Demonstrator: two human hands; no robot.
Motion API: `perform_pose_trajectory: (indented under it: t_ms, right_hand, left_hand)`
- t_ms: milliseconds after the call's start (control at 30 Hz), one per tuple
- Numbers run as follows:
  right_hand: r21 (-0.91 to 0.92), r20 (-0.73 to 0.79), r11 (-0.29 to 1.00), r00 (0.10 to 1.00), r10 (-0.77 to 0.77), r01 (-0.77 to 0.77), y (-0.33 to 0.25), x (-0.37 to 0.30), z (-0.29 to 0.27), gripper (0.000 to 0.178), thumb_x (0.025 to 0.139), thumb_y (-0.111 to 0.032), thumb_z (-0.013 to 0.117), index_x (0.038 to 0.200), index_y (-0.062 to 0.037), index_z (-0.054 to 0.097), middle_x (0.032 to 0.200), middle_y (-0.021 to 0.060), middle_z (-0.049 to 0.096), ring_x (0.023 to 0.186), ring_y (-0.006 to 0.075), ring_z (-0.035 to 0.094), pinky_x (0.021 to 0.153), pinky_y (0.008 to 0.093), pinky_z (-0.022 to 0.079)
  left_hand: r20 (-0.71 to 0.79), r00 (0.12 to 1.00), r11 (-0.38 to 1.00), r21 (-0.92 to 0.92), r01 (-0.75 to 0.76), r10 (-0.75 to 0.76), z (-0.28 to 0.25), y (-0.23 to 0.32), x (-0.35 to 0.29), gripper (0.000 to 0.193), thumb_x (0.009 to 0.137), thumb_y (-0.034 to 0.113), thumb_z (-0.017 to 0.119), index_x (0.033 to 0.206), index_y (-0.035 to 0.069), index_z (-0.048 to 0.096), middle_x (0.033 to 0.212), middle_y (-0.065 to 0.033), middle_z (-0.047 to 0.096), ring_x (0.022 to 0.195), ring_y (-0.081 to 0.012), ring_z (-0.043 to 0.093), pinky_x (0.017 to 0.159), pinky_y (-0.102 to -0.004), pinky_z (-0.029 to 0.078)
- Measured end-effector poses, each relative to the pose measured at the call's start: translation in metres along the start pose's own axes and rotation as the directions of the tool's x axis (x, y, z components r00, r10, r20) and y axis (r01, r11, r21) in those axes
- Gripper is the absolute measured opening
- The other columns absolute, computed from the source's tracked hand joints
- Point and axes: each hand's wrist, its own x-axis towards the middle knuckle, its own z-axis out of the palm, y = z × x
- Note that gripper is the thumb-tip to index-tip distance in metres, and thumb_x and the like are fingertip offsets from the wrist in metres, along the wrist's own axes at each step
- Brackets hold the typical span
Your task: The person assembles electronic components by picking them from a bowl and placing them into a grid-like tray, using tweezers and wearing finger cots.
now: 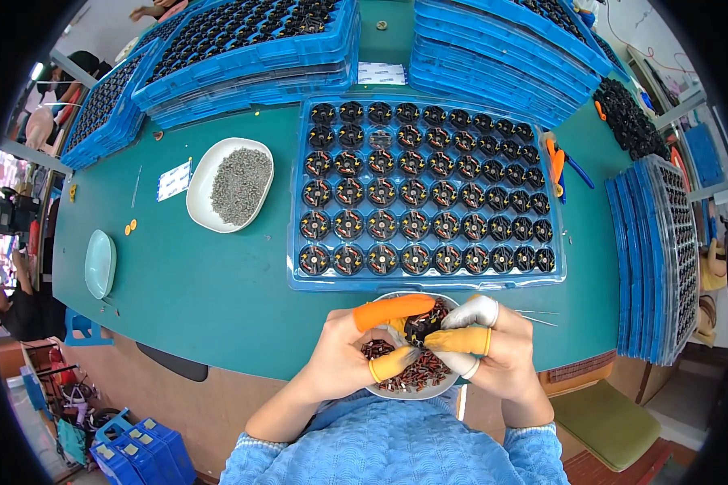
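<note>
My left hand point(339, 347), with orange and yellow finger cots, closes on a small round black part point(422, 326) that looks like a motor end cap. My right hand point(493, 339), in white and yellow finger covers, pinches the same part from the other side. Both hands are over a white bowl point(416, 395) of small reddish-brown cylindrical pieces point(423, 374). Fingers hide part of the black piece and whatever tiny item may be between them. Just beyond the bowl lies a blue tray point(428, 284) with rows of similar black round parts; one pocket near its back shows clear plastic.
A white dish point(198, 212) of small silvery pieces stands left of the tray, with a pale green dish point(99, 263) farther left. Stacked blue trays point(251, 85) line the back and right. Orange-handled and blue-handled tools point(559, 166) lie beside the tray. A green-topped stool point(602, 424) stands at lower right.
</note>
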Motion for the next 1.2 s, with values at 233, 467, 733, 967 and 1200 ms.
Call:
perform_pose_trajectory:
  t_ms: [233, 467, 733, 967, 1200]
  right_hand:
    - [-0.171, -0.038, 0.972, 0.984, -0.173, 0.164, 0.001, 0.0, 0.009, 0.022, 0.059, -0.002, 0.068, 0.08, -0.0073, 0.064, 0.076, 0.0059, 0.054, 0.062, 0.0191, 0.054, 0.051, 0.0273, 0.043]
    - [-0.067, -0.182, 0.953, 0.936, -0.303, 0.295, 0.017, -0.007, 0.021, 0.017, 0.061, 0.002, 0.064, 0.076, -0.0018, 0.058, 0.077, 0.0107, 0.055, 0.059, 0.0197, 0.053, 0.051, 0.0257, 0.043]
    - [0.033, -0.17, 0.995, 0.981, -0.091, 0.098, 0.013, -0.011, 0.024, 0.019, 0.06, -0.003, 0.07, 0.073, -0.0009, 0.056, 0.077, 0.0106, 0.058, 0.063, 0.0213, 0.059, 0.057, 0.0289, 0.047]
    - [0.611, -0.097, 0.787, 0.979, 0.177, -0.082, 0.013, -0.015, 0.026, 0.029, 0.066, 0.003, 0.062, 0.088, -0.0016, 0.043, 0.09, 0.0145, 0.05, 0.08, 0.0171, 0.051, 0.074, 0.0296, 0.042]
    - [0.582, -0.112, 0.813, 0.989, 0.092, -0.01, 0.011, -0.015, 0.028, 0.029, 0.069, 0.002, 0.063, 0.092, -0.0016, 0.045, 0.093, 0.0129, 0.052, 0.085, 0.0185, 0.053, 0.075, 0.0311, 0.044]
  left_hand:
    - [0.017, 0.999, 0.982, -0.187, -0.033, 0.037, 0.001, 0.001, 0.004, 0.046, 0.068, -0.002, 0.064, 0.112, -0.001, 0.048, 0.097, -0.007, 0.057, 0.083, -0.0125, 0.056, 0.072, -0.0274, 0.048]
    - [-0.017, 0.995, 0.964, -0.247, -0.103, 0.102, 0.006, -0.002, 0.009, 0.036, 0.067, -0.005, 0.061, 0.101, -0.002, 0.051, 0.103, -0.0103, 0.053, 0.093, -0.0176, 0.053, 0.081, -0.031, 0.043]
    - [-0.058, 0.977, 0.977, -0.039, -0.209, 0.206, 0.01, -0.003, 0.009, 0.033, 0.067, -0.001, 0.061, 0.099, 0.0, 0.054, 0.097, -0.01, 0.055, 0.088, -0.017, 0.055, 0.078, -0.0283, 0.043]
    - [-0.104, 0.946, 0.949, -0.04, -0.312, 0.307, 0.019, 0.0, 0.009, 0.033, 0.063, 0.002, 0.066, 0.093, -0.001, 0.054, 0.089, -0.0092, 0.054, 0.079, -0.0161, 0.052, 0.071, -0.0269, 0.042]
    - [-0.151, 0.938, 0.949, -0.009, -0.316, 0.311, 0.026, 0.005, 0.005, 0.027, 0.064, 0.002, 0.065, 0.088, -0.001, 0.052, 0.089, -0.0101, 0.053, 0.081, -0.0159, 0.051, 0.073, -0.0271, 0.041]
